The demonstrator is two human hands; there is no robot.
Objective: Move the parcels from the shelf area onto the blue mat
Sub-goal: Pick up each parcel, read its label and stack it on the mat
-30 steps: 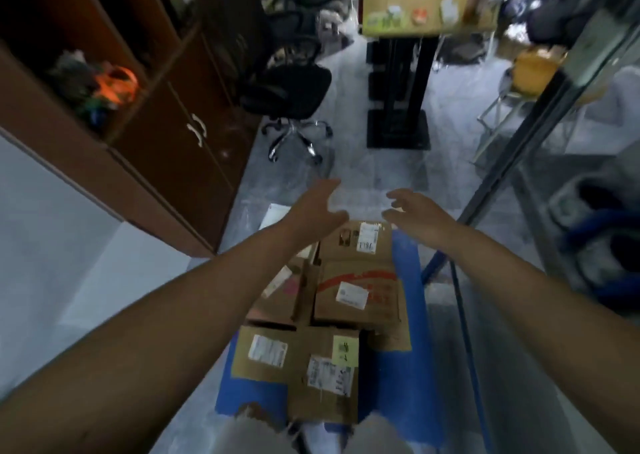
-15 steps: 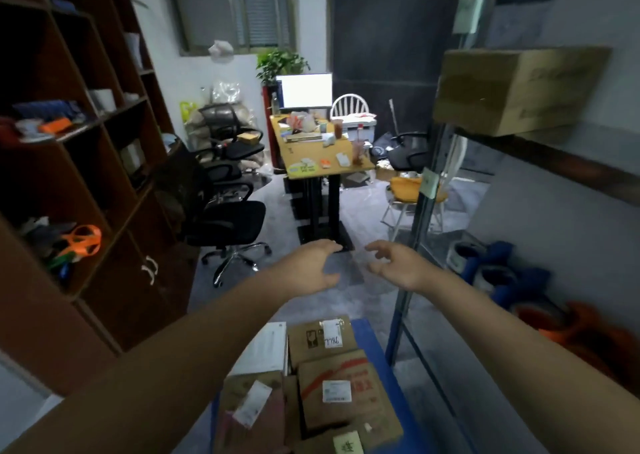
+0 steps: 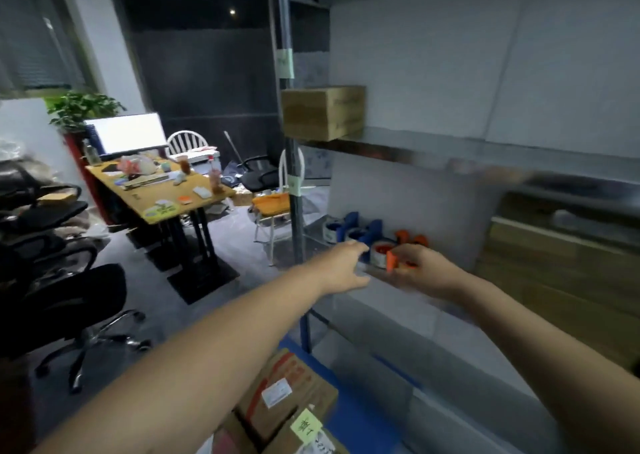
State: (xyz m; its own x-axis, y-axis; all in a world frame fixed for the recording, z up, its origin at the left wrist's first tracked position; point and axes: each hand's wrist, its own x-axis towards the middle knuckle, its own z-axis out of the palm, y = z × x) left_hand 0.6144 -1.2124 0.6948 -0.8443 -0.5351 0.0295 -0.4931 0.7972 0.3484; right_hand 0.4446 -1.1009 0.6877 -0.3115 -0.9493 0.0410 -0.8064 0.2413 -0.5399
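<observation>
A brown cardboard parcel stands on the upper level of the metal shelf at the right. A larger blurred cardboard box sits on a lower level at far right. Several parcels with white labels lie on the blue mat on the floor at the bottom. My left hand and my right hand are stretched forward side by side in front of the lower shelf, fingers relaxed, holding nothing. Both are well below the upper parcel.
Blue and orange tape dispensers sit on the lower shelf just behind my hands. A dark shelf post stands left of them. A wooden desk with a monitor, black office chairs and a white chair fill the room at left.
The view has swung up and to the right, from the parcels on the mat to the metal shelf. Both hands stayed stretched forward and empty and now hover before the lower shelf.
</observation>
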